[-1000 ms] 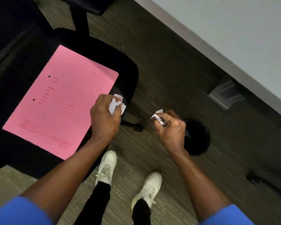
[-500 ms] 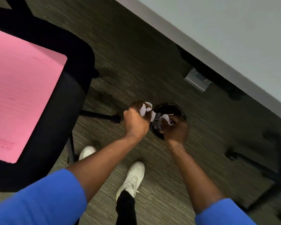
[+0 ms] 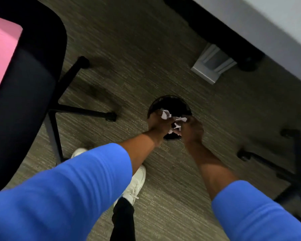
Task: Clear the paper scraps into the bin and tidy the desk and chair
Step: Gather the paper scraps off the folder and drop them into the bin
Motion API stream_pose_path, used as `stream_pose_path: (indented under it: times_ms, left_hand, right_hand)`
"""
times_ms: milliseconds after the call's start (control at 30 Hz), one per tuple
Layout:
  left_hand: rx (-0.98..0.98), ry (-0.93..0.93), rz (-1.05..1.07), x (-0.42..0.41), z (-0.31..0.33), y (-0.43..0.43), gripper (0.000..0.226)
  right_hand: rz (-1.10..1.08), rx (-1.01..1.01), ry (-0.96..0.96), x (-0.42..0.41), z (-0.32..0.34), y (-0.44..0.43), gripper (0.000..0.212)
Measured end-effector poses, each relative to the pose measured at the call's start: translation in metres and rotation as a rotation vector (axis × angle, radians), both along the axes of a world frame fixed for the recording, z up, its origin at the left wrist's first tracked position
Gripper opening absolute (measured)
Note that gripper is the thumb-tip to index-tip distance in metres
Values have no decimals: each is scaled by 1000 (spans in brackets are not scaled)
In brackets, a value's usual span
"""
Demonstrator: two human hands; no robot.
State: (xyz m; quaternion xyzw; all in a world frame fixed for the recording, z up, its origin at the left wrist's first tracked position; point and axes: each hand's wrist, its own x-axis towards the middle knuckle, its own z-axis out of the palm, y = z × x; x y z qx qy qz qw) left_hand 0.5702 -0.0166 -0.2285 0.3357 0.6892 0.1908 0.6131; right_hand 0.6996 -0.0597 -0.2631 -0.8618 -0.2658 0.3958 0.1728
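Observation:
A round black bin (image 3: 170,103) stands on the carpet under the desk edge. Both of my hands hover right over its opening. My left hand (image 3: 159,124) is closed on crumpled white paper scraps (image 3: 165,114). My right hand (image 3: 192,128) grips more white scraps (image 3: 180,119), and a bit of paper (image 3: 176,126) shows between the two hands above the bin's dark inside. The black office chair (image 3: 33,80) is at the left, with a pink sheet (image 3: 2,54) lying on its seat.
The grey desk (image 3: 268,23) runs across the top right, with a grey desk foot (image 3: 213,64) on the floor beneath. Another chair's black wheeled base (image 3: 288,162) sits at the right. The left chair's legs and castors (image 3: 109,116) spread toward the bin. My white shoe (image 3: 136,183) is below.
Both hands moved from beside the chair seat down over the bin, still clutching the scraps. My view swung right, pushing the chair and pink sheet to the left edge.

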Motion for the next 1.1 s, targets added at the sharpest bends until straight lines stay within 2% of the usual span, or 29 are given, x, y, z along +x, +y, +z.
stream_pose_path:
  times_ms: [133,200,267,367,467,533,633,700,800,867,933,1033,1100]
  left_hand:
    - [-38,-90,-34,1,-15,2,42]
    - [-118,-193,-33,-2,-18,4,42]
    - [-190,-257,-21,-3,-29,7,29]
    - [-212,-332,-38,-2,-24,10,18]
    - [-189,-337,-119,-3,-3,10,24]
    - [-220,-348,-143,-9,11,9,15]
    - [-218,-330,-245,-20,20,3,20]
    - [-153,-271,-336,-29,25,-1,20]
    - [-10,-14,-441,-54,33,1,28]
    - [23,61,-413,-77,49,6,33]
    - [43,100,-381,-102,65,11,27]
    - [15,127,-261,-148,89,17,33]
    - [16,121,-199,-185,103,20,38]
  right_hand:
    - [-260,140,393,-8,34,11,41]
    - [-290,170,420,-12,36,12,38]
    - [-336,182,387,-17,38,12,33]
    - [-246,171,273,-21,39,5,35]
    - [-100,219,124,-9,15,-9,37]
    - [-50,246,72,-9,12,-13,26]
    - [-27,247,34,-34,58,-4,31]
    - [33,237,-18,-46,72,-1,25]
    - [100,268,-79,-60,75,5,24]
    - [119,326,-108,-73,79,8,28]
    - [93,359,-78,-92,90,15,34]
    - [77,349,-50,-126,111,27,18]
    - [86,356,-44,-153,124,32,22]
